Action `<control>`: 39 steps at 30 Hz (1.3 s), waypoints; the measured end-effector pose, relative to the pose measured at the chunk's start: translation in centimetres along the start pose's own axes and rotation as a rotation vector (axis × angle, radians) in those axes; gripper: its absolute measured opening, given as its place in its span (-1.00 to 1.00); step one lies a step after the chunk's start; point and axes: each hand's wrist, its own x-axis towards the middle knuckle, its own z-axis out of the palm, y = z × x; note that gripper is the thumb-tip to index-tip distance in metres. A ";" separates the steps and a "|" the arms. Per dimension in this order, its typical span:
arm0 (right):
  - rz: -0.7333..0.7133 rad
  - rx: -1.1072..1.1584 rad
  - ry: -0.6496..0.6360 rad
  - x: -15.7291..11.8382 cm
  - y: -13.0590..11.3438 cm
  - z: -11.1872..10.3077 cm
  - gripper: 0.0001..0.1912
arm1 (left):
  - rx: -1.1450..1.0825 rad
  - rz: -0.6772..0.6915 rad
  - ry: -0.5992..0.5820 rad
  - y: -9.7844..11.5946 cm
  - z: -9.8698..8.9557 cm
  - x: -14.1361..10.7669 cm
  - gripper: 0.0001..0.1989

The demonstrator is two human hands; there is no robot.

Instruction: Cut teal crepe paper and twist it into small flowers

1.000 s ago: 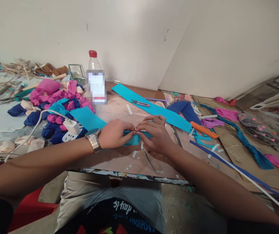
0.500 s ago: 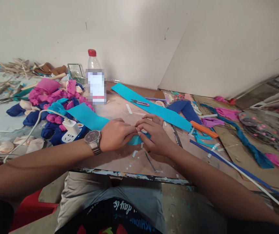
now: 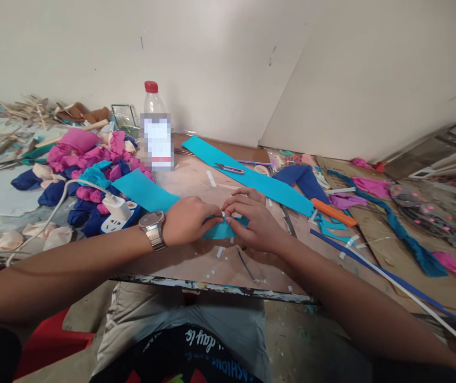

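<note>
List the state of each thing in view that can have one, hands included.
Left hand, pinching the near turquoise strip
Right hand, pinching it too
Bottle, upright and capped
Phone, upright, screen lit
White charger, plugged into the power strip
Thread snips, lying on the far turquoise strip
Orange cutter, lying flat, blade unclear
Wristwatch, fastened on left wrist

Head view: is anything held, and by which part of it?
A turquoise strip, pinched at its far edge between the fingertips of the left hand and right hand.
</note>
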 end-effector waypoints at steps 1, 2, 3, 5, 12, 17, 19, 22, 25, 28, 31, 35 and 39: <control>0.016 0.008 -0.002 0.0 0.0 0.0 -0.89 | -0.006 0.000 0.000 -0.1 0.0 0.0 -0.66; 0.032 0.015 -0.008 0.0 0.1 0.0 -0.89 | -0.010 0.003 0.001 -0.2 0.1 -0.1 -0.66; 0.045 0.022 -0.016 -0.1 0.2 0.0 -0.89 | -0.012 0.007 0.003 -0.2 0.1 -0.1 -0.66; 0.062 0.033 -0.037 -0.2 0.3 0.1 -0.88 | -0.027 0.017 0.005 -0.3 0.2 -0.2 -0.66; 0.083 0.039 -0.018 -0.3 1.2 0.0 -0.88 | -0.124 -0.027 -0.018 -0.2 -0.7 -0.1 -0.71; 0.092 0.081 -0.018 -0.1 1.9 -0.1 -0.88 | -0.103 -0.081 -0.025 -0.4 -0.8 0.2 -0.72; 0.090 0.079 -0.030 0.0 1.9 0.0 -0.87 | -0.100 -0.097 -0.023 -0.5 -0.8 0.2 -0.72; 0.088 0.058 -0.050 -0.1 1.9 0.1 -0.87 | -0.155 -0.080 -0.029 -0.6 -0.8 0.2 -0.73; 0.088 0.032 -0.055 -0.2 1.7 0.1 -0.89 | -0.220 -0.053 -0.052 -0.5 -0.9 0.2 -0.72; 0.089 -0.041 -0.037 -0.3 1.4 0.0 -0.89 | -0.207 -0.059 -0.064 -0.6 -0.8 0.2 -0.74; 0.070 -0.145 -0.029 -0.3 1.1 -0.2 -0.89 | -0.189 -0.061 -0.062 -0.7 -0.6 0.2 -0.72; 0.024 -0.189 -0.031 -0.3 0.7 -0.2 -0.88 | -0.176 -0.040 -0.056 -0.7 -0.3 0.2 -0.71; 0.036 -0.180 -0.017 -0.3 0.5 -0.2 -0.89 | -0.177 -0.048 -0.036 -0.7 -0.3 0.1 -0.72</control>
